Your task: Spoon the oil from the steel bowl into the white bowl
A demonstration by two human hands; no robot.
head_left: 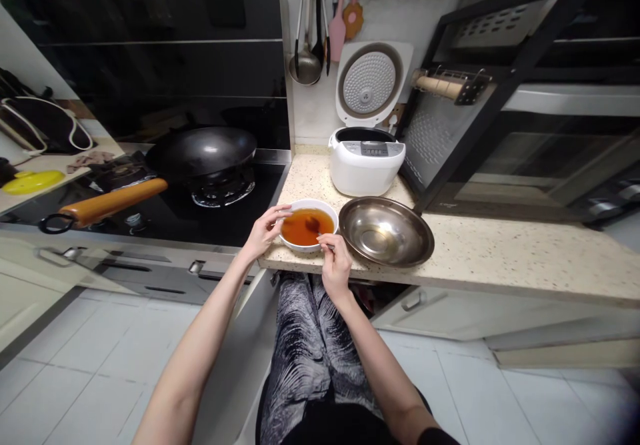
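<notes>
A white bowl (334, 210) filled with reddish-brown liquid (299, 230) stands on the counter near its front edge. My left hand (267, 228) grips the bowl's left rim, fingers over the edge. In my right hand (336, 258) is a spoon (313, 224), pinched by its handle at the bowl's front right. The spoon's head dips into the liquid, and most of its handle is hidden by my fingers. Right beside the bowl sits a wide metal basin (387, 232) with a shiny bottom.
Behind the basin a white rice cooker (367, 165) stands with its lid up. A black wok (205, 152) with a wooden handle (115, 202) rests on the stove at left. Utensils, including a ladle (306, 66), hang on the wall. A dark rack (450, 98) rises at right.
</notes>
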